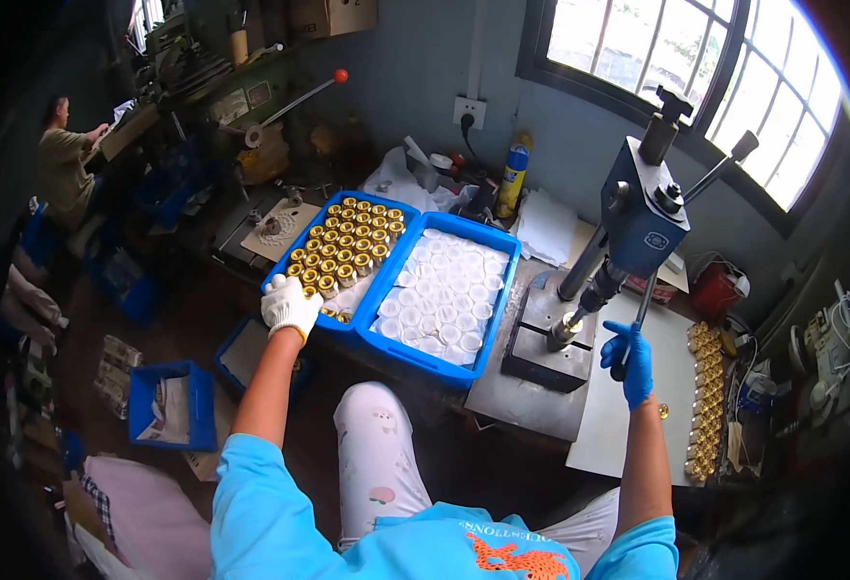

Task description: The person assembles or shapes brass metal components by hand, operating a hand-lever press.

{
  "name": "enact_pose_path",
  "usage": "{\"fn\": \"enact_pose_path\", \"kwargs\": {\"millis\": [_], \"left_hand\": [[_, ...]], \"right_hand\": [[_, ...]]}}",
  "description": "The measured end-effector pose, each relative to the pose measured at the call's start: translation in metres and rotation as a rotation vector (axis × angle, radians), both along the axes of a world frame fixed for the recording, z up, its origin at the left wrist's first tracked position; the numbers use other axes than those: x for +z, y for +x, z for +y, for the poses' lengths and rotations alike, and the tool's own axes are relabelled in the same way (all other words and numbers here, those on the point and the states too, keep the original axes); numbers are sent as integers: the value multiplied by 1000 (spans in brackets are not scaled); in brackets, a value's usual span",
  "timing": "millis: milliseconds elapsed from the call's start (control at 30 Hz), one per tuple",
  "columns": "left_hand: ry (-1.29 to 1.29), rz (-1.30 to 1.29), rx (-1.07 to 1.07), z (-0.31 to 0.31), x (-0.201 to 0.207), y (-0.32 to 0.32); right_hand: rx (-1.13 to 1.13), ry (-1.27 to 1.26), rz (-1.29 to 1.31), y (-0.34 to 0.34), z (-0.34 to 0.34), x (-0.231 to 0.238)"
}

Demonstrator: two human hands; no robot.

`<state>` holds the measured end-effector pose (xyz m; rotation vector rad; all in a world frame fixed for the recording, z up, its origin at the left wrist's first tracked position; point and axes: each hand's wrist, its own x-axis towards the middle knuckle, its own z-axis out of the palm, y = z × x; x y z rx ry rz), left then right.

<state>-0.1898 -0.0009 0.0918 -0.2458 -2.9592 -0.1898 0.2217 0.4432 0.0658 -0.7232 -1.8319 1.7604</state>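
My left hand [292,307], in a white knit glove, is at the near left corner of a blue tray [350,336]. Its fingers curl down beside several brass-topped cylindrical fittings [333,253] standing in rows; whatever they grip is hidden. In a blue glove, my right hand [628,360] is closed around the lever [645,304] of a blue bench press [643,217]. Below the press's spindle [601,288], one metal fitting [564,332] stands upright on the dark steel base block [547,356]. Spindle and fitting appear close together; whether they touch I cannot tell.
A second blue tray [419,363] holds many translucent round caps. Brass fittings [703,406] line the right edge of a pale board [604,425]. Behind stand a spray can [513,176] and white papers [544,224]. A co-worker [69,164] sits at far left.
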Motion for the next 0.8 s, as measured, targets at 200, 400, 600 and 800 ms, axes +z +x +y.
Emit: {"fn": "enact_pose_path", "kwargs": {"millis": [200,400,600,800], "left_hand": [[-70,-1,-80,13,-1,-13],[-82,3,-76,15,-17,-17],[-49,31,-62,17,-22,-20],[87,145,-113,50,17,14]], "right_hand": [[-111,-141,51,1,-7,3],[-187,575,-349,-61,-33,-37],[-193,70,-8,-64,-33,-45],[-280,401,-19,-63,-25,-46]]}}
